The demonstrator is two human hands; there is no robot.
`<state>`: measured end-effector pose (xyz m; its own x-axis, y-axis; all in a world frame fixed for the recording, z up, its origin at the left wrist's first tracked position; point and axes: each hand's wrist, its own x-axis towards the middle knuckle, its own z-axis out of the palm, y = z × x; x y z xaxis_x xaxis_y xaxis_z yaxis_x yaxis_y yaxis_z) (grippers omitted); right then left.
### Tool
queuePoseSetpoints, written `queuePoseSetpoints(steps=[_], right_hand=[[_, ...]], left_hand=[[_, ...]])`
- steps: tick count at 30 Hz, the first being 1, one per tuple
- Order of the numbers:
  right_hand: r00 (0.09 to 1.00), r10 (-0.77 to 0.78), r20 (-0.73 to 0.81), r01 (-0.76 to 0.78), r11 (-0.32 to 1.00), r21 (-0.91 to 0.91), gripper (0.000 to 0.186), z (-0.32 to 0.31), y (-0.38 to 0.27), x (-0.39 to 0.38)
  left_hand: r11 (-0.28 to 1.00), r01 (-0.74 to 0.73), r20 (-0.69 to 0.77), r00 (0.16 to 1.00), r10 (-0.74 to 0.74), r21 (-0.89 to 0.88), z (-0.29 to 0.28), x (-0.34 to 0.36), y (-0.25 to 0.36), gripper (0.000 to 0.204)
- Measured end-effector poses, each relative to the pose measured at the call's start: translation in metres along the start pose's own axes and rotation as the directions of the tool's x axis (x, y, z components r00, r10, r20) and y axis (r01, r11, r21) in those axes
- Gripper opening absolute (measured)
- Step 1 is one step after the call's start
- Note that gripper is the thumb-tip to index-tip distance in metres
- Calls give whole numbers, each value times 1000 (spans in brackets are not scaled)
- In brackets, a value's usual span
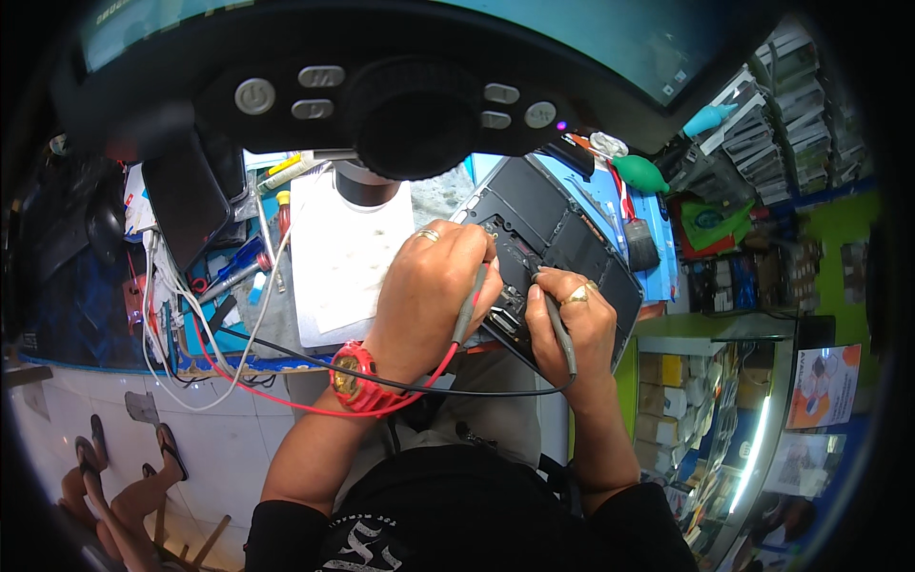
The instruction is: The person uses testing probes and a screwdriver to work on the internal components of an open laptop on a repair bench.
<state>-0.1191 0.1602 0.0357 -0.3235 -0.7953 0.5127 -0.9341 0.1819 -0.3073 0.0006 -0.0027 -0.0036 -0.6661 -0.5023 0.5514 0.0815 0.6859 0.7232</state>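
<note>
My left hand (429,276), with a ring and a red wristwatch (355,367), is closed around a grey test probe (467,315) with a red lead. Between the fingers of my right hand (583,324) is another grey test probe (560,334), on a black lead. Both hands rest over an opened flat black device (596,262), perhaps a laptop or tablet, lying tilted at the bench's front edge. Its exposed circuit board sits under my fingertips. The probe tips point down at that board; whether they touch it cannot be seen.
Low overhead, a microscope with a screen and buttons (410,105) blocks the far side. A white sheet (334,257) lies left of the device. Phones (181,191), cables and tools crowd the left. A green air blower (640,174) and brush (640,245) lie right. Another person's feet (172,453) show lower left.
</note>
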Motion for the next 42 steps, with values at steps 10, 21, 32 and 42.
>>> queuePoseSetpoints(steps=[10, 21, 32, 42], right_hand=[[999, 33, -1, -33, 999, 14, 9, 1, -3, 0], [999, 42, 27, -42, 999, -2, 9, -2, -1, 2], [985, 158, 66, -158, 987, -13, 8, -3, -5, -2], [986, 150, 71, -151, 989, 10, 8, -1, 0, -4]], left_hand=[[1000, 10, 1, 1000, -10, 4, 2, -2, -3, 14], [998, -57, -39, 998, 57, -14, 6, 0, -6, 16], [998, -42, -42, 998, 44, 48, 4, -4, -4, 17], [999, -43, -67, 997, 44, 21, 3, -8, -5, 17]])
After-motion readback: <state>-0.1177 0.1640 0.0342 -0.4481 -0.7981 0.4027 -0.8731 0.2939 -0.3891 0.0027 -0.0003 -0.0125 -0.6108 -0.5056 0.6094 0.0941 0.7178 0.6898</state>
